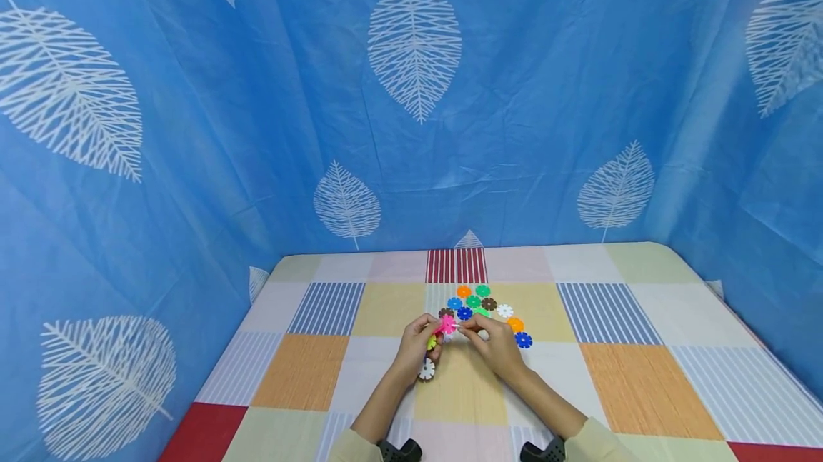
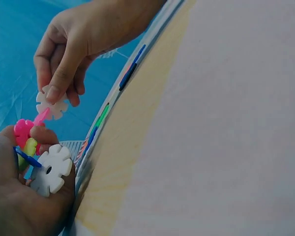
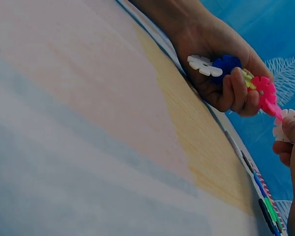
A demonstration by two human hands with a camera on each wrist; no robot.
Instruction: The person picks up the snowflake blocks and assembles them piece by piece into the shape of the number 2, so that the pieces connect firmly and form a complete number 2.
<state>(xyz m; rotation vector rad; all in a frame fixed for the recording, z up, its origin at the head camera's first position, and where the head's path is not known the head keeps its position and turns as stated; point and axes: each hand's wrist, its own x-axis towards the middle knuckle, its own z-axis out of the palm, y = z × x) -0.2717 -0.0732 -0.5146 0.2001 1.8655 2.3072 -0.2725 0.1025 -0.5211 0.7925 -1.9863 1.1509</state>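
Note:
My left hand (image 1: 413, 349) holds a chain of notched plastic flower discs over the table. The chain has a white disc (image 2: 52, 169), a blue disc (image 3: 226, 64), a yellow-green disc (image 1: 431, 342) and pink discs (image 1: 447, 324) joined in a row. Between thumb and fingers, my right hand (image 1: 500, 351) pinches another white disc (image 2: 52, 103). That disc's edge meets the pink end of the chain; how deep the notches sit in each other I cannot tell. In both wrist views, fingers partly cover the chain.
Loose discs lie on the patchwork tablecloth (image 1: 379, 312) just beyond the hands, among them an orange disc (image 1: 464, 291), a green disc (image 1: 483, 290), a brown disc (image 1: 489, 303) and a dark blue disc (image 1: 524, 340). A blue leaf-print curtain (image 1: 514, 126) surrounds the table.

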